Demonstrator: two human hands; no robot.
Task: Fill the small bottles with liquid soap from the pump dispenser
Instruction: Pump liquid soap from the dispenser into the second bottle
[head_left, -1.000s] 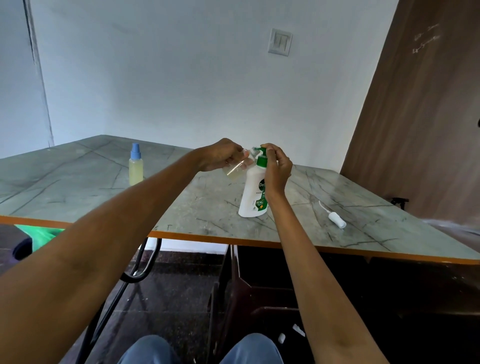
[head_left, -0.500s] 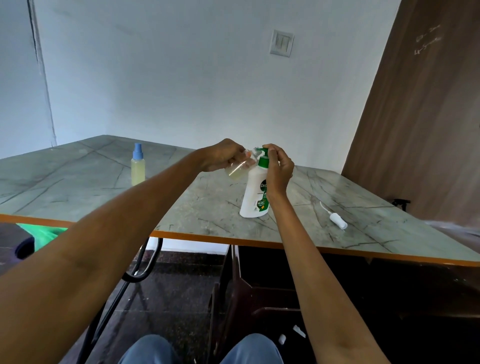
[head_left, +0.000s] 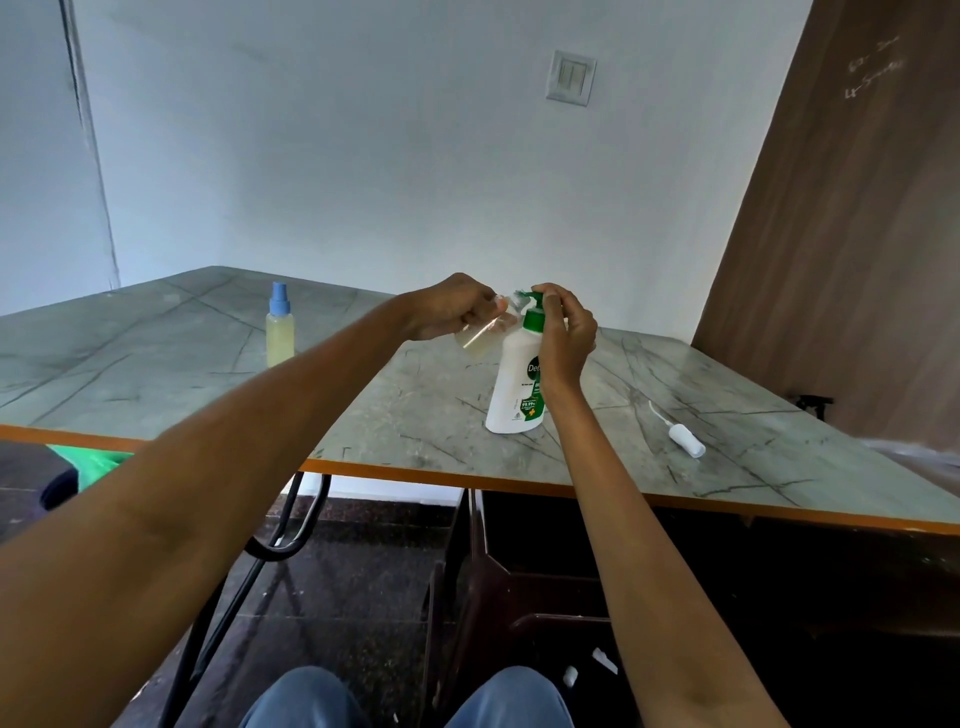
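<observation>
Head view shows the left hand (head_left: 449, 306) gripping a small clear bottle (head_left: 480, 336), fingers curled round it and tilting it so its mouth meets the spout of the pump dispenser (head_left: 519, 379). The right hand (head_left: 566, 332) is curled over the green pump head, fingers wrapped on top of it. The dispenser stands upright on the table (head_left: 415, 415), a little back from the near orange-trimmed edge, roughly midway along it; the small bottle is held in the air just beside the pump, touching or nearly touching the spout — which of the two I cannot tell.

The small bottle looks like thin, light plastic, probably slick once soap runs on it, so a firm hold round its body, low enough to leave the mouth free, seems wise. The dispenser is likely heavier and stable on its broad base; pressing straight down on the head should keep it from tipping.

Toward the far left of the table stands a capped bottle (head_left: 280, 332) with a blue spray top and pale yellow liquid. A loose white sprayer cap (head_left: 685, 439) with its tube lies near the right part of the near edge. The table has a grey marbled top; behind it are pale walls with a switch plate (head_left: 570, 77), and a brown wooden panel (head_left: 857, 234) at right.
</observation>
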